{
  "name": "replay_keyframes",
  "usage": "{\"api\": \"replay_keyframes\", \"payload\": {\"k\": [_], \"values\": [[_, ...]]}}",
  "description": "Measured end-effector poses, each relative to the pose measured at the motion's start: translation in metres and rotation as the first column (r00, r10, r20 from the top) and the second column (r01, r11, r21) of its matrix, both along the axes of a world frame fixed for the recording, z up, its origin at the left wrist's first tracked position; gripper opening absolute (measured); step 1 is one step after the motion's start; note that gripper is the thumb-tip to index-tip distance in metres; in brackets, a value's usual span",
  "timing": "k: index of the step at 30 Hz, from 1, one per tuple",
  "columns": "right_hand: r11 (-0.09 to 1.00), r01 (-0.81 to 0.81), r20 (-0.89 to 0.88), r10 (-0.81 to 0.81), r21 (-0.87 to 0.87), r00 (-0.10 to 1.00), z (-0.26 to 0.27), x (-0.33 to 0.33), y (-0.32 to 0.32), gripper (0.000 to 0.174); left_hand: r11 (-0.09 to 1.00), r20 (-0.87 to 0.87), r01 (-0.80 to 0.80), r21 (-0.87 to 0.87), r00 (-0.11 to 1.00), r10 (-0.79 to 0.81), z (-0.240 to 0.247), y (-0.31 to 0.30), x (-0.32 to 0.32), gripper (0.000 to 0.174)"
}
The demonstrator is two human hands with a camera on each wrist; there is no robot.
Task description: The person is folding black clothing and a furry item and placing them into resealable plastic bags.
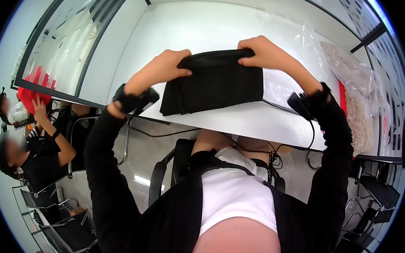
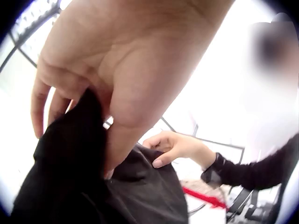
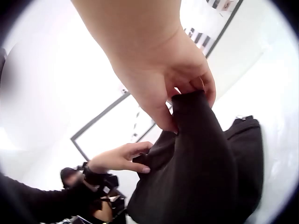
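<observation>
A folded piece of black cloth (image 1: 214, 86) is held over the front part of the white table. My left hand (image 1: 166, 66) pinches its upper left corner, thumb on the near side and fingers behind. At the upper right corner, my right hand (image 1: 261, 54) grips the cloth the same way. In the left wrist view the black cloth (image 2: 70, 154) hangs down from the thumb and fingers. The right wrist view shows the cloth (image 3: 201, 154) doubled in layers, with a folded edge between thumb and fingers.
Clear plastic wrapping (image 1: 302, 49) lies on the white table (image 1: 185, 25) to the right. Bagged beige fluffy material (image 1: 359, 102) sits at the right end beside a red strip (image 1: 342, 98). Dark cables (image 1: 165, 134) run below the table edge. Other people (image 1: 45, 164) sit at the left.
</observation>
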State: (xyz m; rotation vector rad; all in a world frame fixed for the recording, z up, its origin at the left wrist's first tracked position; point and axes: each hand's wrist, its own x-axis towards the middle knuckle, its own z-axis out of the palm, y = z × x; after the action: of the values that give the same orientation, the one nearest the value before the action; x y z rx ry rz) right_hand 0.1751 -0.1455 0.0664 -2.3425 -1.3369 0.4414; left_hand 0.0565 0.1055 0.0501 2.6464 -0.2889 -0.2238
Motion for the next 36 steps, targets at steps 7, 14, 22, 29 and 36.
{"api": "replay_keyframes", "payload": {"k": [7,14,22,29,36], "values": [[0.983,-0.148,-0.106,0.136,-0.113,0.985,-0.056,0.04,0.023,0.054,0.992,0.421,-0.127,0.014,0.9,0.11,-0.001,-0.019,-0.046,0.026],[0.939,-0.178,-0.215,0.116,-0.295,0.97,-0.05,0.031,0.049,0.066,0.575,-0.55,-0.484,-0.66,0.832,0.069,-0.041,-0.074,-0.12,0.036],[0.986,-0.105,-0.496,0.027,-0.13,0.868,-0.033,0.005,0.026,0.038,-0.232,-0.599,-0.572,-0.787,0.798,0.063,-0.063,-0.103,-0.114,0.043],[0.985,-0.074,0.423,0.002,0.155,0.906,0.008,-0.084,0.005,0.033,-0.403,-0.483,-0.402,-0.822,0.868,0.119,-0.053,-0.126,-0.084,0.072],[0.987,-0.05,0.64,0.137,-0.152,0.756,0.0,-0.154,0.019,0.03,-0.796,-0.508,-0.341,-0.499,0.86,-0.05,-0.073,-0.139,-0.064,0.065]]}}
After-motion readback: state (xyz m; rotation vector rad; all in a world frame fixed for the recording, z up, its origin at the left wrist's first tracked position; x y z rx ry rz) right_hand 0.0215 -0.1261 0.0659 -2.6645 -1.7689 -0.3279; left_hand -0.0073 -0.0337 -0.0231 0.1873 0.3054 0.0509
